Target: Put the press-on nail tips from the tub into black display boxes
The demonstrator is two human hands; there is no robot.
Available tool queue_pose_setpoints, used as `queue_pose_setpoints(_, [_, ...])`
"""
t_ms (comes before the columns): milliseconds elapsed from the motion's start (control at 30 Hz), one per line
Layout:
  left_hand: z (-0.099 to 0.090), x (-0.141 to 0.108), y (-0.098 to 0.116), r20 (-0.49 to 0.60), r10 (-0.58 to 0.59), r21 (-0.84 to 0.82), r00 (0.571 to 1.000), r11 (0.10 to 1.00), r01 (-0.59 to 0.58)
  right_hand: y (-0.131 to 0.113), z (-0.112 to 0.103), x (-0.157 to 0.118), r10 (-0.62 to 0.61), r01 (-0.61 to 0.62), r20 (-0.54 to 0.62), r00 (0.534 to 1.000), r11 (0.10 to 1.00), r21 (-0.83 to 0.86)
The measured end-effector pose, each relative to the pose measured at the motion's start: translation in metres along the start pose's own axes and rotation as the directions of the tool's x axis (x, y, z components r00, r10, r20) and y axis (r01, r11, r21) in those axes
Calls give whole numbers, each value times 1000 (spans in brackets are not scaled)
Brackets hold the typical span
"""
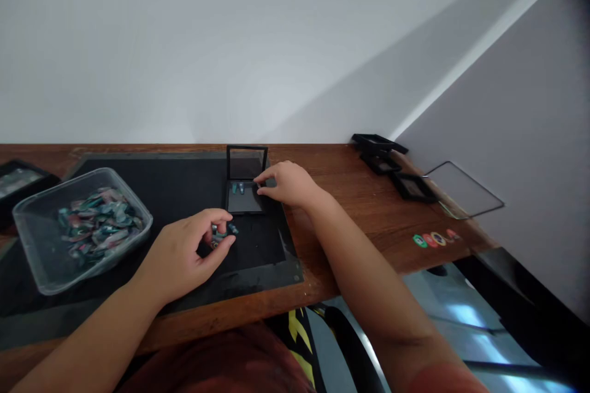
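Much of what sits in the left hand (187, 255) is hidden. Its thumb and forefinger stand apart in a loose curve, and between them a few small bluish pieces (233, 229) peep out; the other fingers curl out of sight, so I cannot tell whether they grip those pieces or only shelter them. The right hand (290, 183) reaches in from the right, with thumb and forefinger tips close together at the right side of the case (246, 209). A pale speck shows between the tips — too small to make out, and I cannot tell whether it is pinched. These fingers also cover part of the case's right edge.

The case lies open on the dark mat (179, 184), just beyond the left hand and to the right of the clear tub (37, 252). It is shallow and black, with a flat grey floor; its lid (246, 148), a thin black frame around a pane, stands raised at the far side. Toward the far left of the floor lie small blue-green pieces (241, 188), side by side, their exact shape blurred.

The tub, at the left, holds a heap of shiny wrapped bits (101, 224) in teal and pinkish tones, which overlap too much to count. Behind it a black box (23, 181) is cut off by the left edge. At the far right, dark cases (378, 142) lie partly stacked on the wooden desk (336, 196), their contents unclear.
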State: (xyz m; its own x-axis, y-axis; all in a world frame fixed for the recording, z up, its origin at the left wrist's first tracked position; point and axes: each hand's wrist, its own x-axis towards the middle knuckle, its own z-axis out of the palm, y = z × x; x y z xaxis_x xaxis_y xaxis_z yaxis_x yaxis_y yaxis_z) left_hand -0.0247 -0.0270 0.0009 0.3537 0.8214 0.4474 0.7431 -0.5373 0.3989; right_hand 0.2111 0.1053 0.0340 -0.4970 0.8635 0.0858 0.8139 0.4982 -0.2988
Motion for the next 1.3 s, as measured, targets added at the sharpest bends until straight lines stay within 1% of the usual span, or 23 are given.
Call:
queue_pose_setpoints(133, [0,-3,-2,6,-25,-21,1000,999,25,-2,-1,-1,-10,10,-9,1000,996,-84])
queue_pose_setpoints(233, [0,-4,-1,23,-15,-44,1000,999,16,-5,1,-1,-56,55,-15,998,996,-77])
queue_pose_setpoints(300, [0,-4,0,44,-5,-57,999,998,8,-7,4,0,-91,91,-19,996,996,0])
queue_pose_setpoints(367, [-1,-3,0,63,-5,-66,998,998,9,-8,8,2,-99,102,-31,995,986,131])
queue_pose_setpoints(433, [0,-2,0,53,-6,-59,999,998,9,-9,11,3,-74,81,-38,997,966,245])
queue_pose_setpoints(500, [0,0,0,18,11,-37,1000,999,-10,-8,12,4,-38,47,-36,999,958,284])
queue_pose_setpoints(600, [2,3,0,-23,58,-12,998,998,-58,-5,12,6,-23,27,-17,1000,967,252])
queue_pose_setpoints(700, [3,4,-1,-23,73,-14,997,997,-73,-3,10,6,-46,44,3,999,979,198])
queue_pose_setpoints(933, [5,1,-4,-10,6,-18,1000,1000,-6,-8,5,1,-24,24,-12,1000,1000,16])
queue_pose_setpoints(1033, [5,-1,-3,-30,-38,-15,999,999,38,-10,2,-2,-3,3,6,1000,999,-46])
queue_pose_setpoints(1133, [4,-2,-2,-41,-53,-10,998,999,53,-10,0,-4,-19,20,13,1000,998,-65])
queue_pose_setpoints(1300, [4,-1,-4,-18,-72,-4,997,997,72,-7,2,-3,-31,31,-8,999,998,-53])
